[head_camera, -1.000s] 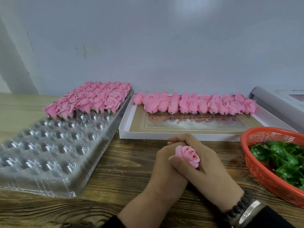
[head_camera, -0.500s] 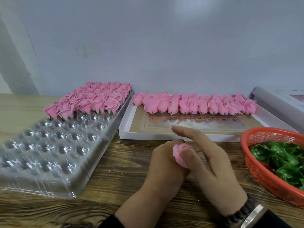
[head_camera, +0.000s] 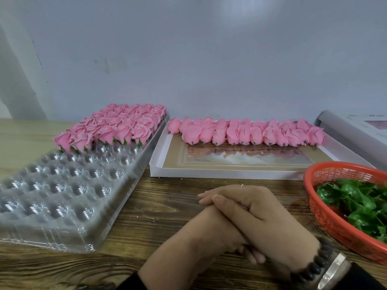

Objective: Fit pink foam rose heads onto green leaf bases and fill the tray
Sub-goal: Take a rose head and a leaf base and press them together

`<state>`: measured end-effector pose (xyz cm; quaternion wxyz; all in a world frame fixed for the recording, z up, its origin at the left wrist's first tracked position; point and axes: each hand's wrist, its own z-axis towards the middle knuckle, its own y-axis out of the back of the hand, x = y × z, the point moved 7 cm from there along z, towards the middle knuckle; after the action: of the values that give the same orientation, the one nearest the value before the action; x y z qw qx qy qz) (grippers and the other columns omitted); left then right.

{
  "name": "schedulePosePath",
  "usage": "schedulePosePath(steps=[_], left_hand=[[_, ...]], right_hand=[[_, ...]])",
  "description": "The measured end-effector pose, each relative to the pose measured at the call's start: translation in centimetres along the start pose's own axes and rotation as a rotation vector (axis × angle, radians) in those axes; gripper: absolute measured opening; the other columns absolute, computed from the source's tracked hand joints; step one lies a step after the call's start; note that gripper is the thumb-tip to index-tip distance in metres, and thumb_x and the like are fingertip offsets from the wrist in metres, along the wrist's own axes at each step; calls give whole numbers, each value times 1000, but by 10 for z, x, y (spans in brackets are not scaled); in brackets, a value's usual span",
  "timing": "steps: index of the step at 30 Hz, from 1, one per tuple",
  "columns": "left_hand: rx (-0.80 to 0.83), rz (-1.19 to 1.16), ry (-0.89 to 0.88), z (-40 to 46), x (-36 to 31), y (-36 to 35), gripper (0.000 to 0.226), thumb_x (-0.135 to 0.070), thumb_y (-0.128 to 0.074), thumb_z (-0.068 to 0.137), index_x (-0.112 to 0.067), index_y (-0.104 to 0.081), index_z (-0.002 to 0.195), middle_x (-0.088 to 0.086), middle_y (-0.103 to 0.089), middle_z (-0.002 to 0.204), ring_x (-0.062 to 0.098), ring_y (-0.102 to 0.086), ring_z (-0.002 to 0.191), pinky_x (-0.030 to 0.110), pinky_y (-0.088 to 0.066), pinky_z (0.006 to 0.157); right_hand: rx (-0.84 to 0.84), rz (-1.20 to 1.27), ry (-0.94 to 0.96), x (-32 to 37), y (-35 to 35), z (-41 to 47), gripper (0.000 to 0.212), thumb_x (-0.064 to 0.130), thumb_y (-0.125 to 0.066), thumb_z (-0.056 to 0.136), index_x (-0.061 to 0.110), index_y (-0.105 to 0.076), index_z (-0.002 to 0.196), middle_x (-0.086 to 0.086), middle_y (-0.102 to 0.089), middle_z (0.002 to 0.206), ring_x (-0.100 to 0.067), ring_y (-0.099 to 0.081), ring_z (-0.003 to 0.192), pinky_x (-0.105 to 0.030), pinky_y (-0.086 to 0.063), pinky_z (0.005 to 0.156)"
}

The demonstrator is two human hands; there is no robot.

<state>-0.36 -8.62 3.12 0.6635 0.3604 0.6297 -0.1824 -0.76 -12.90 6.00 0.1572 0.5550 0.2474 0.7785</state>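
My left hand and my right hand are clasped together on the wooden table. The right lies over the left with its fingers curled across it. The pink rose head seen a moment ago is hidden between them. Finished roses with green bases fill the far rows of the clear plastic tray at the left; its near cells hold nothing. Loose pink rose heads lie in a row in the white box behind my hands. Green leaf bases lie in the orange basket at the right.
A second white box lies at the far right against the grey wall. Bare wooden table shows between the tray, the box and my hands. The basket's rim is close to my right wrist, which wears a bead bracelet and a metal band.
The rose head was visible in my hands at first. My right hand has closed over my left and the rose, and both hands have settled lower on the table.
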Motion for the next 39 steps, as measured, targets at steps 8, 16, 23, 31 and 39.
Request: schedulePosePath(steps=[8, 16, 23, 31, 39], left_hand=[[-166, 60, -174, -1, -13, 18, 28, 0, -56, 84, -19, -56, 64, -8, -58, 56, 4, -54, 56, 17, -43, 52], [-545, 48, -227, -1, -4, 48, 26, 3, -65, 77, -16, -59, 59, 3, -59, 60, 18, -55, 61, 35, -49, 59], [-499, 227, -258, 0, -4, 25, 11, -18, -57, 81, -24, -64, 74, -14, -59, 67, -2, -56, 66, 22, -49, 66], [-477, -14, -220, 1, -6, 23, 20, -17, -52, 71, -25, -64, 57, -12, -64, 61, 1, -59, 63, 24, -51, 65], [-426, -70, -193, 2, -9, 21, 35, 12, -47, 87, -19, -58, 74, -12, -59, 60, -10, -57, 58, 5, -42, 55]], right_hand=[[-20, 37, 11, -9, 4, -3, 52, 63, -53, 69, 50, -51, 119, 32, -58, 115, 9, -58, 104, -9, -43, 86], [-132, 130, -8, -13, 1, -5, 86, 68, -69, 49, 53, -38, 128, 35, -50, 122, 13, -46, 116, -8, -39, 93], [-418, 131, 106, 1, 11, -11, 47, 62, -53, 70, 38, -62, 110, 22, -64, 112, 5, -55, 110, -11, -42, 90], [-466, 176, 70, -3, 14, -10, 44, 52, -52, 71, 34, -61, 110, 23, -66, 107, 9, -56, 105, -5, -40, 85], [-339, 189, -4, -10, 8, -6, 32, 50, -56, 73, 32, -69, 97, 22, -69, 96, 7, -62, 95, -6, -42, 79]])
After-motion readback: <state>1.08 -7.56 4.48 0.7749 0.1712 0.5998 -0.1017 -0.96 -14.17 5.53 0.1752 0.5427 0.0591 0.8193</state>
